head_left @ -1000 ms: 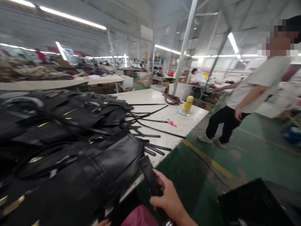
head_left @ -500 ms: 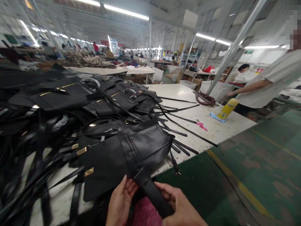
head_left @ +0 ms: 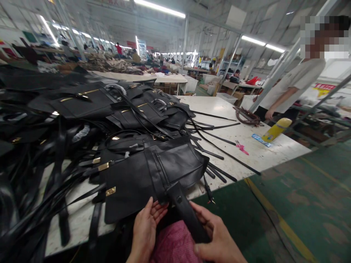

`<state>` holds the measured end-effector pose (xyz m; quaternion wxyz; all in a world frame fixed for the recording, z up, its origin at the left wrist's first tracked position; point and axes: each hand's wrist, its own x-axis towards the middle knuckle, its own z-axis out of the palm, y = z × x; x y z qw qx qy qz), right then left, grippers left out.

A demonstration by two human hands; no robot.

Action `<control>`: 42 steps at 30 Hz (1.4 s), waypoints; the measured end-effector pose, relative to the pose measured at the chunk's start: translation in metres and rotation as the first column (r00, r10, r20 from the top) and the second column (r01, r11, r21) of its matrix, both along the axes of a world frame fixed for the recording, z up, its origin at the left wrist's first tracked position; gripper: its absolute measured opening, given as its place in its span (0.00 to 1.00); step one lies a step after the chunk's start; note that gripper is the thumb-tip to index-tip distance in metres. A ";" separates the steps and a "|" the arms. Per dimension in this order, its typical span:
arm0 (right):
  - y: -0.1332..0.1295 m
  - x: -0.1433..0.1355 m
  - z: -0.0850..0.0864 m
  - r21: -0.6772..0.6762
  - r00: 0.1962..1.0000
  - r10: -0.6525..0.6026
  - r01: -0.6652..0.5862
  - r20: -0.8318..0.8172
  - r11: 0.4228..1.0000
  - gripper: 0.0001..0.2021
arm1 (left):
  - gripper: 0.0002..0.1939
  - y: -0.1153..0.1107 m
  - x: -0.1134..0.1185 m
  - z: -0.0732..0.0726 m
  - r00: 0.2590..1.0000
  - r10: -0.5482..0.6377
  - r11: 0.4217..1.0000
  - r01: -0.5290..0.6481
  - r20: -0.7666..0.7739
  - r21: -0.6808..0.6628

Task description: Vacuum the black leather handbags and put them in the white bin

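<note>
A black leather handbag (head_left: 128, 182) with a gold clasp plate lies at the table's front edge, its flap toward the left. From its near side a wide black strap (head_left: 189, 215) hangs down toward me. My right hand (head_left: 216, 233) is closed round the lower end of this strap, thumb on the near side. My left hand (head_left: 149, 224) is at the bag's lower edge, palm turned up and fingers stretched out, touching or just under the leather; I cannot tell which.
Black bags (head_left: 79, 102) with straps are heaped across the left of the white table (head_left: 216, 106). At right are a yellow bottle (head_left: 276, 129), pink-handled snippers (head_left: 241, 148) and coiled brown straps (head_left: 246, 117). A person (head_left: 296, 87) stands beyond the table's right end.
The view has shifted, so the table and bag sit a little further right. Both hands keep nearly the same pose at the bag and strap. The person at right now stands more upright.
</note>
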<state>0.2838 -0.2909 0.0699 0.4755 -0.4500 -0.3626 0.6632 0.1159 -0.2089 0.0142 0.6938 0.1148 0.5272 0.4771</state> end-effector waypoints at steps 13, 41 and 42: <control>0.003 -0.015 -0.005 -0.023 1.000 -0.016 0.016 -0.011 1.000 0.41 | 0.06 0.000 0.001 -0.002 0.997 0.025 1.000 -0.025 0.068 -0.005; 0.036 -0.005 -0.007 0.011 0.942 -0.329 0.329 0.062 0.944 0.41 | 0.08 0.001 0.008 -0.027 0.985 0.139 0.983 -0.124 -0.106 0.134; 0.036 0.003 -0.006 0.029 0.911 -0.398 0.397 0.113 0.917 0.40 | 0.08 0.001 0.005 -0.029 0.976 0.187 0.974 -0.170 -0.110 0.150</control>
